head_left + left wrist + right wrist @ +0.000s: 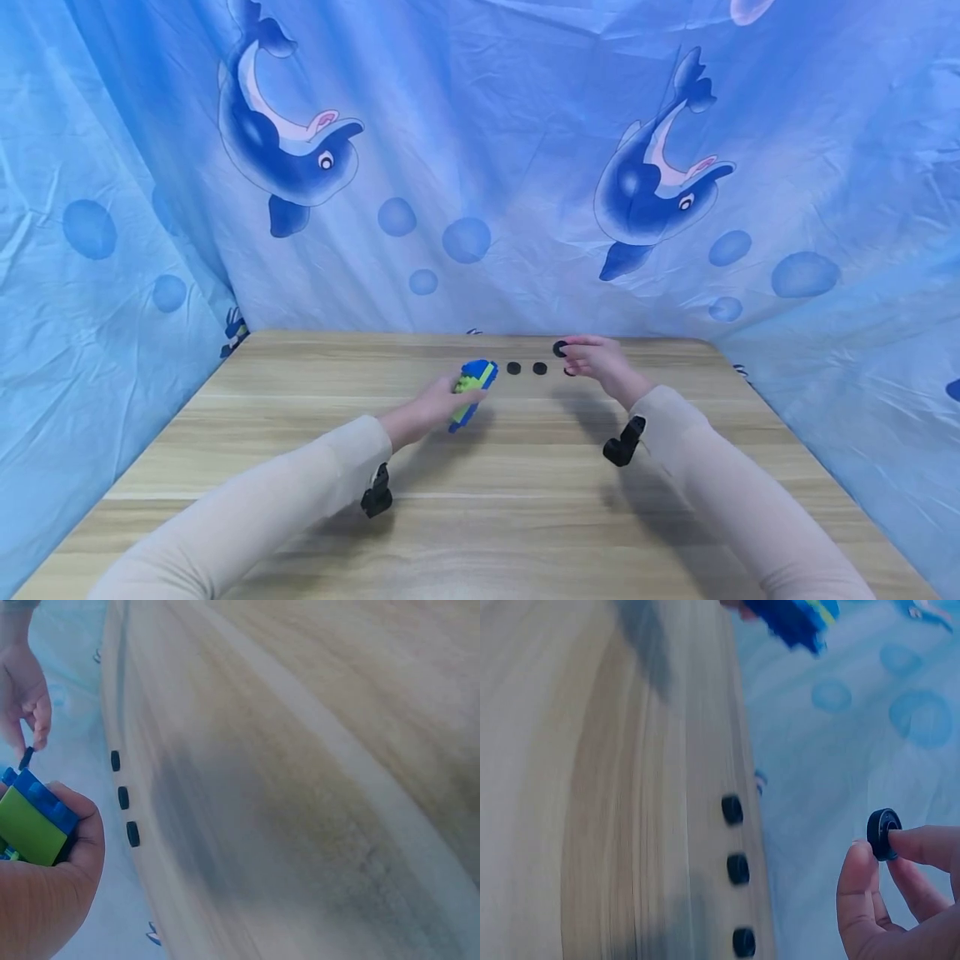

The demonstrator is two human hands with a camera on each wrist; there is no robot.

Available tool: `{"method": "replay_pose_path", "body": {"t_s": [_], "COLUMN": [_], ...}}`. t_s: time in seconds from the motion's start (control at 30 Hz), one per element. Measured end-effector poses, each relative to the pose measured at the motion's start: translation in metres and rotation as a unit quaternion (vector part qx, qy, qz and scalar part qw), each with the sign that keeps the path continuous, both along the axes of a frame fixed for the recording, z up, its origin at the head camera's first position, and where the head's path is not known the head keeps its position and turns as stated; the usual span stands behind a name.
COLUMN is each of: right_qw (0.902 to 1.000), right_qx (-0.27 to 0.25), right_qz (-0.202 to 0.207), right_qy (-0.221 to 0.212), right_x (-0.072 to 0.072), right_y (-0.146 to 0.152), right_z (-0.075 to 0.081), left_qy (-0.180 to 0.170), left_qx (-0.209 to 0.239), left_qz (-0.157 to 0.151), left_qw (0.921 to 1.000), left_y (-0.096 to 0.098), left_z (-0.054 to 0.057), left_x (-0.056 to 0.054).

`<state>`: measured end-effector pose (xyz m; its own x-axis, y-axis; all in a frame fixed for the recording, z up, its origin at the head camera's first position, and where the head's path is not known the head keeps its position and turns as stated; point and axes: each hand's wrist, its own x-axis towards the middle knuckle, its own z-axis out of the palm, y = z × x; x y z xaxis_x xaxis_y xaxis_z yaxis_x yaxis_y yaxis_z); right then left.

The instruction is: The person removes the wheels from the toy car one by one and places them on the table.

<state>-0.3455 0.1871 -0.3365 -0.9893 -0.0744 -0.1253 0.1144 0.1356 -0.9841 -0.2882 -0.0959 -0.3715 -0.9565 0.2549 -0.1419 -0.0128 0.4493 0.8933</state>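
Observation:
My left hand [437, 406] grips a blue and lime-green toy-brick build [474, 388] above the table. In the left wrist view the studs of a blue brick [46, 801] show beside the thumb. My right hand [602, 367] pinches a small black toy wheel [883, 834] between thumb and fingers, held up off the table; its hollow hub faces the thumb. Three more black wheels stand in a row near the table's far edge: a left one [513, 368], a middle one [540, 368], and a right one [743, 942] partly covered by my right hand in the head view.
The wooden table [495, 517] ends at a blue curtain [480, 167] printed with dolphins and bubbles, which hangs behind it and on both sides. Black wrist mounts [377, 492] are strapped below both light sleeves [720, 467].

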Motion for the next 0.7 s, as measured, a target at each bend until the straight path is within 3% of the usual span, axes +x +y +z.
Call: {"method": "replay_pose_path", "body": {"t_s": [0.23, 0.5, 0.7], "right_qw": [0.9994, 0.9966, 0.9888], "right_qx": [-0.013, -0.040, -0.031], "right_qz": [-0.025, -0.055, -0.123], "right_qy": [-0.022, -0.046, -0.079], "right_x": [-0.018, -0.034, -0.046], "right_y": [0.025, 0.052, 0.059], "right_z": [-0.011, -0.025, -0.042], "left_qy": [0.000, -0.001, -0.006], "left_qx": [-0.011, -0.012, 0.004], "left_qz": [-0.001, -0.003, -0.011], "left_qw": [0.9999, 0.9999, 0.9999], "left_y": [0.003, 0.004, 0.005], "left_z": [0.001, 0.000, -0.004], "left_x": [0.006, 0.005, 0.005]}}
